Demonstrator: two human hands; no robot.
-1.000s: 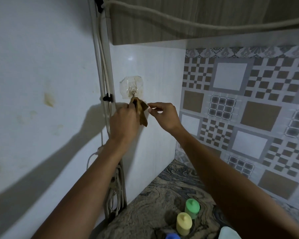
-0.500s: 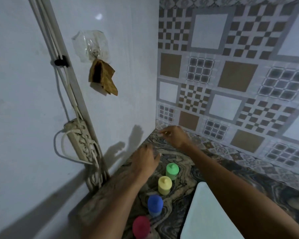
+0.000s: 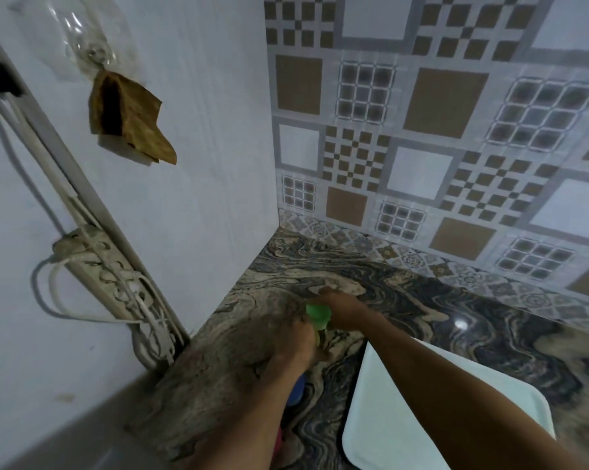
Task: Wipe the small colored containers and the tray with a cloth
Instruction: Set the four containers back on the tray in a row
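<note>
White plastic nearest: tray (image 3: 388, 435) at the lower right on the swirled stone counter (image 3: 473, 317), crossed by the right forearm. Just left of it, half hidden under the left forearm, blue container (image 3: 297, 390) and a sliver of red container (image 3: 279, 439). Further in, left hand (image 3: 296, 340) and right hand (image 3: 345, 313) brought together at the green container (image 3: 317, 313): right curled round its far side, apparently gripping; left pressed in from the near side, fingers blurred, impossible to tell whether holding anything. Perhaps a yellow edge beneath the green, too smeared to be sure. Beyond, up the white side wall: grubby power strip (image 3: 106, 266) with looped cables, then brown cloth (image 3: 127, 113) hanging from a clear adhesive hook (image 3: 93, 52), touched by neither hand. Behind all, patterned tile wall (image 3: 445, 106). A second ago, both hands up at that hook, settling the cloth; half a second ago, down over the row of containers, spread and holding nothing; now closed in on the green one. Reads as wiping finished and cloth put away, leaving, most likely, only the return of containers to the tray, green first.
</note>
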